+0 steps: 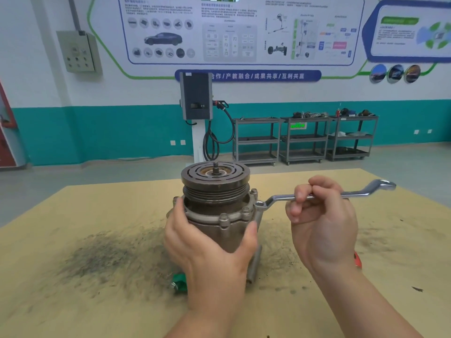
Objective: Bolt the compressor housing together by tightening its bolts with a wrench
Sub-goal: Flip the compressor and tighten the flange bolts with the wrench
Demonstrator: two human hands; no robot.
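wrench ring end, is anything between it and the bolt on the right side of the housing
Nothing visible. The wrench ring end already sits on the bolt at the flange's right edge, with the right hand gripping the shaft and the left hand steadying the housing.

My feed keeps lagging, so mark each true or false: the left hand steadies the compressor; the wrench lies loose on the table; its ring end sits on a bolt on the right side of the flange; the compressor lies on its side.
1. The left hand steadies the compressor: true.
2. The wrench lies loose on the table: false, the right hand grips its shaft.
3. Its ring end sits on a bolt on the right side of the flange: true.
4. The compressor lies on its side: false, it stands upright, pulley on top.
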